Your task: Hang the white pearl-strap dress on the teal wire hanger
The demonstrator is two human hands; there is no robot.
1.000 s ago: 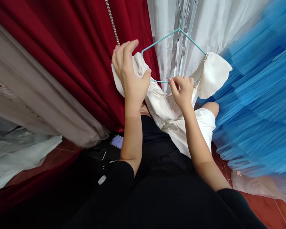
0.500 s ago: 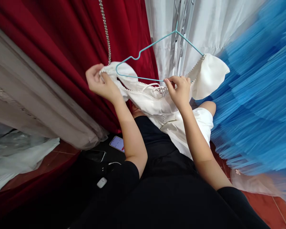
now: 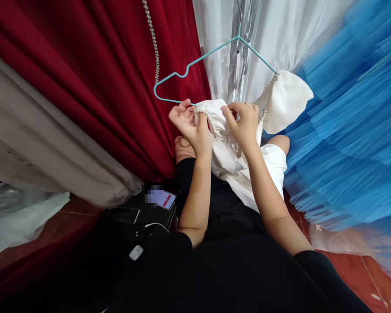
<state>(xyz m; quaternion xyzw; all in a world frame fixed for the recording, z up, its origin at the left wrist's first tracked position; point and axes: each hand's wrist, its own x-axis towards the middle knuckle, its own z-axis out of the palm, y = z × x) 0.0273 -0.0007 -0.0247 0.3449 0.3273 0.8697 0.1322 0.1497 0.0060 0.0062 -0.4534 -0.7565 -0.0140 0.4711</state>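
A white dress [image 3: 226, 158] with pearl-bead trim lies across my lap. One puffed sleeve [image 3: 288, 102] is over the right arm of a thin light-blue hanger [image 3: 211, 53]. My left hand [image 3: 193, 128] pinches the pearl edge of the other sleeve [image 3: 213, 106], gathered near the middle of the bottom bar. The hanger's left end is bare of cloth. Close beside it, my right hand [image 3: 244, 124] grips the bottom bar between thumb and fingers; whether it also holds cloth is hidden.
Red fabric [image 3: 117, 87] hangs at the left, with pale tulle [image 3: 52, 148] beyond. White cloth [image 3: 289, 34] and metal poles [image 3: 244, 65] stand behind the hanger. A blue tulle skirt [image 3: 352, 148] fills the right. Two phones, one lit [image 3: 163, 198], lie low at the left.
My left hand has moved right and slightly down, bringing its sleeve off the hanger's left end toward the middle. My right hand stays at the bottom bar.
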